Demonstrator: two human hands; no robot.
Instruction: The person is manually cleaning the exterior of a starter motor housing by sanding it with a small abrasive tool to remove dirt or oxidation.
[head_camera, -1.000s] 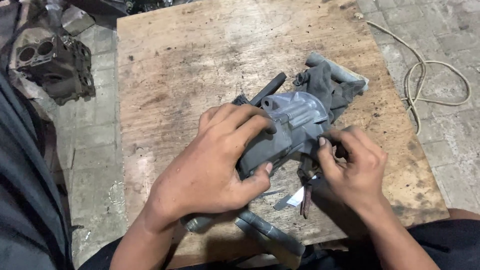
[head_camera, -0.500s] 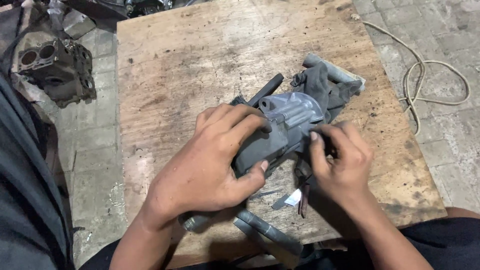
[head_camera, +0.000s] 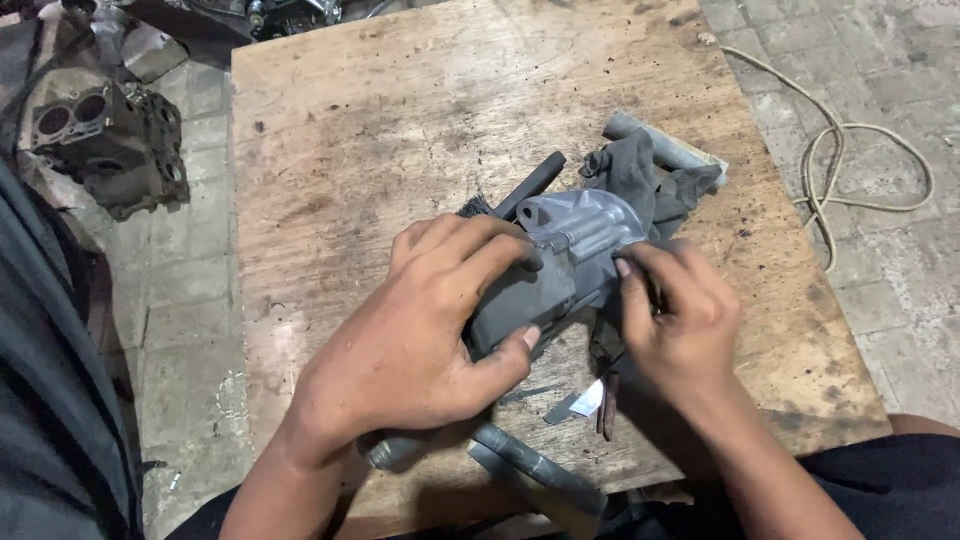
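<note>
Grey cast-metal housing (head_camera: 570, 255), some kind of pump or motor body, lies near the middle of the worn wooden board (head_camera: 400, 130), and I have it pinned under my left hand (head_camera: 420, 340). My left fingers are curled over its top and my thumb presses its near side, so that hand is closed around the casting. My right hand (head_camera: 680, 330) is bunched at the housing's right end, fingertips pinched together on something small there; I cannot tell what, because my own fingers hide it. A dark rag (head_camera: 640, 175) is wadded just behind the housing, over a pale grey tube (head_camera: 665, 145), and a black rod (head_camera: 530, 185) pokes out beside it. Closer to me a steel pipe (head_camera: 540, 465) lies near the board's edge, with a small white scrap (head_camera: 588, 400) between it and my right wrist.

My worry is grip: the casting looks greasy, and a hard push from my right fingers could roll it out from under my left palm. The pipe sits so near the edge that a nudge from my forearm would likely send it to the paved floor (head_camera: 880, 120).
</note>
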